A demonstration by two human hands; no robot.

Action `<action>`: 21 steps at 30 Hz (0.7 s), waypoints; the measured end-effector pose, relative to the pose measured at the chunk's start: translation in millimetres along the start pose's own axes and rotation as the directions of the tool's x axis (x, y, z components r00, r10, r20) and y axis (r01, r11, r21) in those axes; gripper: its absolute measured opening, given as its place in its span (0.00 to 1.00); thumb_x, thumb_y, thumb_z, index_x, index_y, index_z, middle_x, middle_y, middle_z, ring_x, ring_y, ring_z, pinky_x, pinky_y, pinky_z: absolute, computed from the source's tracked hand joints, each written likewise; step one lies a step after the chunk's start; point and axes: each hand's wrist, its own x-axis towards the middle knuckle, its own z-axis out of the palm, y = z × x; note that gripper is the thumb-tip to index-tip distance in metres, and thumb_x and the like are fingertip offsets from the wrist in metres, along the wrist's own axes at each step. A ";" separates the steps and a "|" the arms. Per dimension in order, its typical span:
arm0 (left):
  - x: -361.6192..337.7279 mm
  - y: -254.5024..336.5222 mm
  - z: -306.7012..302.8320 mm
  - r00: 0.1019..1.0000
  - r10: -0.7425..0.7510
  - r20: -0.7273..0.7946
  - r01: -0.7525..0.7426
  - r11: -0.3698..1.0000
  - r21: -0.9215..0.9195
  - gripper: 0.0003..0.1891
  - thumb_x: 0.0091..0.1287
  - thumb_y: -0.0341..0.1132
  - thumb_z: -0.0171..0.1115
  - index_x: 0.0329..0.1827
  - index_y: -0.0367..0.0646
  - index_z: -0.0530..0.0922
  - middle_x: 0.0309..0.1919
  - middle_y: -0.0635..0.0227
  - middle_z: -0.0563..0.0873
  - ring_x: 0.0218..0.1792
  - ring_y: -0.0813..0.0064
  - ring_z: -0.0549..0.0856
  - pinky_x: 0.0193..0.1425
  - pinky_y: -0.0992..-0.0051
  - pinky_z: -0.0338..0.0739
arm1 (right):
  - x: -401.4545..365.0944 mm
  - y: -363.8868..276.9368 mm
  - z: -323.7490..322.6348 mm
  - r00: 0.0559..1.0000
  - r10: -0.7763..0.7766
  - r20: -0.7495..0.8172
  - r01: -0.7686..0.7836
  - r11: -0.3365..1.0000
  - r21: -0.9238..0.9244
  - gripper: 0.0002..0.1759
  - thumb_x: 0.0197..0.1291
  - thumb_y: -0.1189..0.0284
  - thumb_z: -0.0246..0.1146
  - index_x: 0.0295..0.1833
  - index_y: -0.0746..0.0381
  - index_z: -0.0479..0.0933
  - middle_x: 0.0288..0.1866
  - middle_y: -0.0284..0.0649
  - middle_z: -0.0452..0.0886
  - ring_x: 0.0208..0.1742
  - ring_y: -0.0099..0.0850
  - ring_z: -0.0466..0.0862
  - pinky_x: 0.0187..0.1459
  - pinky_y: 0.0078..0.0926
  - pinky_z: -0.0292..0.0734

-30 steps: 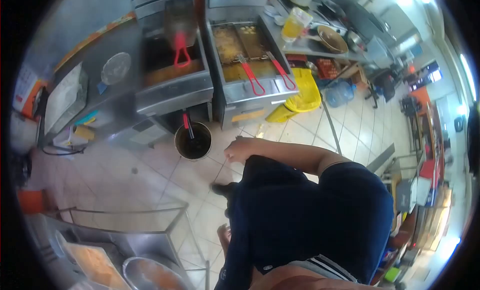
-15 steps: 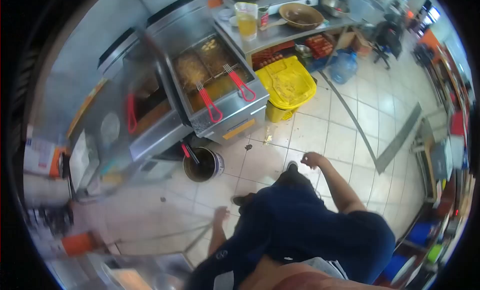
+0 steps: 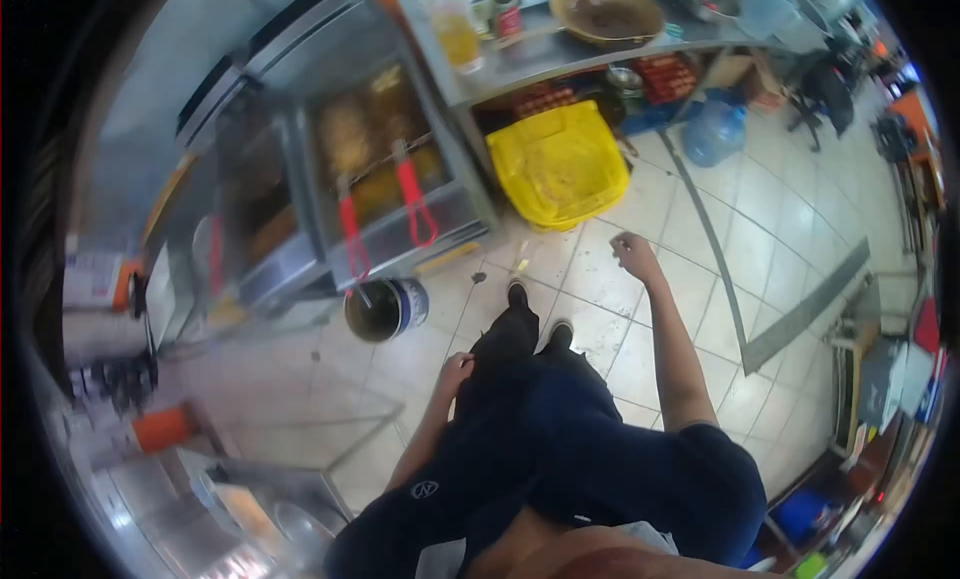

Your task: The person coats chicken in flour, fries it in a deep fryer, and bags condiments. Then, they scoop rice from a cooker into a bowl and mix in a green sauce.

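My right hand (image 3: 632,255) hangs over the tiled floor, just below the yellow bin (image 3: 558,167) in the view and apart from it. Its fingers are loosely bent with small gaps, and nothing shows in them. Close beside my dark trousers is my left hand (image 3: 458,367), fingers slightly curled and nothing visible in it. To its upper left stands a bucket (image 3: 412,305) with dark contents. Two frying baskets with red handles (image 3: 415,204) rest in the deep fryer (image 3: 468,204), which is blurred.
A steel counter (image 3: 520,67) bears a brown pan (image 3: 606,17), a can (image 3: 508,17) and a jug of yellow liquid (image 3: 455,41). Beneath it are red packs (image 3: 668,79). A big blue water bottle (image 3: 714,133) stands on the floor. Shelving lines the right side.
My feet have changed position in a step. The fryer and bucket have shifted left in view, and the yellow bin looks larger. My left hand has come closer to my trousers.
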 end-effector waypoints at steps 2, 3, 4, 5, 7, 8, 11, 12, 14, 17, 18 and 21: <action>27.0 -28.6 -9.0 0.969 -0.012 0.247 -0.037 0.981 0.193 0.12 0.64 0.40 0.54 0.42 0.45 0.81 0.42 0.57 0.83 0.45 0.57 0.82 0.51 0.66 0.75 | 4.9 -33.5 -27.3 0.978 0.202 -0.044 -0.190 0.963 0.192 0.15 0.61 0.64 0.56 0.42 0.66 0.78 0.26 0.43 0.82 0.22 0.28 0.80 0.23 0.26 0.75; 50.9 -54.8 -9.5 0.908 0.004 0.418 -0.195 0.888 0.416 0.13 0.65 0.40 0.52 0.42 0.45 0.81 0.42 0.56 0.83 0.44 0.56 0.82 0.50 0.65 0.75 | 12.8 -29.9 -38.9 0.981 0.186 -0.063 -0.169 0.962 0.214 0.16 0.61 0.63 0.56 0.44 0.66 0.78 0.28 0.42 0.82 0.21 0.26 0.79 0.20 0.23 0.73; 61.9 -79.7 -7.2 0.918 0.083 0.387 -0.228 0.910 0.346 0.13 0.65 0.41 0.51 0.41 0.45 0.81 0.42 0.56 0.83 0.44 0.56 0.82 0.49 0.64 0.76 | 18.3 -30.9 -55.8 0.974 0.203 -0.105 -0.177 0.961 0.210 0.16 0.61 0.63 0.56 0.44 0.66 0.78 0.28 0.42 0.82 0.21 0.26 0.79 0.20 0.23 0.73; 71.5 -89.4 -5.2 0.930 0.149 0.337 -0.247 0.930 0.273 0.13 0.65 0.41 0.50 0.40 0.45 0.81 0.41 0.55 0.83 0.43 0.55 0.82 0.48 0.63 0.76 | 29.4 -34.9 -72.1 0.971 0.202 -0.128 -0.165 0.953 0.254 0.16 0.62 0.64 0.56 0.44 0.65 0.77 0.28 0.41 0.82 0.21 0.25 0.79 0.20 0.23 0.73; 88.1 -76.3 -8.6 0.915 0.088 0.395 -0.232 0.914 0.334 0.12 0.65 0.40 0.50 0.40 0.45 0.81 0.41 0.55 0.83 0.44 0.55 0.81 0.48 0.62 0.76 | 50.7 -46.6 -110.2 0.969 0.178 -0.169 -0.120 0.943 0.310 0.15 0.64 0.65 0.54 0.44 0.64 0.77 0.29 0.40 0.82 0.21 0.24 0.79 0.19 0.20 0.71; 98.1 -65.8 -10.4 0.902 0.016 0.432 -0.210 0.890 0.405 0.12 0.64 0.38 0.50 0.39 0.45 0.81 0.41 0.56 0.83 0.44 0.56 0.81 0.48 0.62 0.75 | 67.9 -42.8 -133.1 0.958 0.180 -0.225 -0.098 0.937 0.336 0.14 0.65 0.65 0.53 0.45 0.64 0.77 0.28 0.39 0.81 0.21 0.23 0.78 0.19 0.19 0.70; 99.7 -22.0 -5.6 0.927 0.039 0.373 -0.182 0.917 0.355 0.11 0.64 0.33 0.49 0.42 0.44 0.79 0.43 0.59 0.83 0.48 0.58 0.80 0.53 0.64 0.74 | 143.0 -38.3 -218.5 0.915 0.090 -0.394 0.001 0.974 0.224 0.15 0.65 0.62 0.55 0.44 0.62 0.77 0.28 0.35 0.80 0.21 0.20 0.78 0.18 0.19 0.69; 99.7 11.2 -6.9 0.916 -0.021 0.401 -0.119 0.939 0.322 0.11 0.63 0.33 0.50 0.44 0.44 0.79 0.44 0.58 0.83 0.50 0.58 0.79 0.54 0.63 0.73 | 170.4 -51.3 -248.6 0.905 0.073 -0.419 0.010 0.981 0.195 0.16 0.65 0.61 0.55 0.45 0.63 0.77 0.29 0.37 0.81 0.23 0.23 0.79 0.22 0.21 0.71; 108.4 -0.5 13.9 0.911 0.051 0.410 -0.225 0.893 0.389 0.12 0.61 0.32 0.51 0.44 0.44 0.80 0.47 0.58 0.82 0.52 0.57 0.79 0.57 0.62 0.72 | 240.9 -57.2 -307.5 0.860 -0.009 -0.511 0.068 0.993 0.096 0.20 0.64 0.58 0.56 0.45 0.66 0.76 0.32 0.44 0.82 0.31 0.31 0.82 0.32 0.28 0.75; 93.0 35.5 42.0 0.948 -0.094 0.304 -0.045 0.906 0.421 0.11 0.60 0.32 0.53 0.42 0.45 0.82 0.44 0.58 0.84 0.50 0.58 0.80 0.54 0.63 0.75 | 379.7 -33.3 -386.9 0.724 -0.144 -0.675 0.123 0.989 -0.080 0.27 0.59 0.51 0.58 0.45 0.68 0.76 0.39 0.56 0.81 0.45 0.48 0.82 0.49 0.39 0.73; 90.7 31.3 53.3 0.924 -0.043 0.380 -0.147 0.877 0.457 0.11 0.61 0.30 0.52 0.41 0.47 0.83 0.43 0.59 0.84 0.47 0.59 0.81 0.51 0.62 0.76 | 398.9 -51.0 -402.3 0.679 -0.123 -0.724 0.020 0.989 -0.150 0.31 0.56 0.48 0.59 0.47 0.68 0.74 0.42 0.58 0.81 0.47 0.53 0.80 0.50 0.45 0.73; 71.5 65.2 86.1 0.942 -0.188 0.277 0.177 0.982 0.063 0.19 0.64 0.46 0.50 0.40 0.38 0.80 0.36 0.54 0.84 0.40 0.52 0.82 0.44 0.62 0.75 | 458.4 -67.8 -431.1 0.634 -0.050 -0.772 -0.169 0.965 -0.201 0.35 0.55 0.46 0.59 0.51 0.69 0.69 0.43 0.59 0.80 0.48 0.54 0.80 0.51 0.44 0.74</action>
